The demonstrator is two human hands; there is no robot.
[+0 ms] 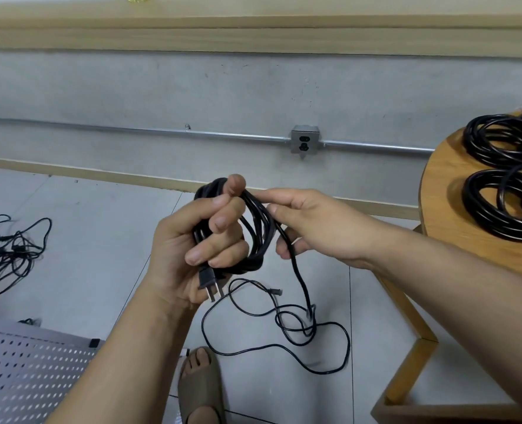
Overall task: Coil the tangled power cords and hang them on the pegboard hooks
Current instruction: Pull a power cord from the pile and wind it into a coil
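My left hand (189,240) grips a coil of black power cord (255,237), with its two-prong plug (209,283) sticking out below the palm. My right hand (311,228) pinches the same cord at the coil's right side; the loose tail (301,280) hangs from it down to the floor. A thinner black cord (284,328) lies in loose loops on the floor below. A tangled heap of thin cords (5,255) sits on the floor at the left. The grey pegboard (24,374) shows at the bottom left.
A round wooden table (455,215) at the right carries coiled black cords (510,175). Its wooden leg frame (406,347) stands near the floor cord. A wall outlet box (305,139) on a metal conduit faces me. A foot in a sandal (201,384) is at the bottom.
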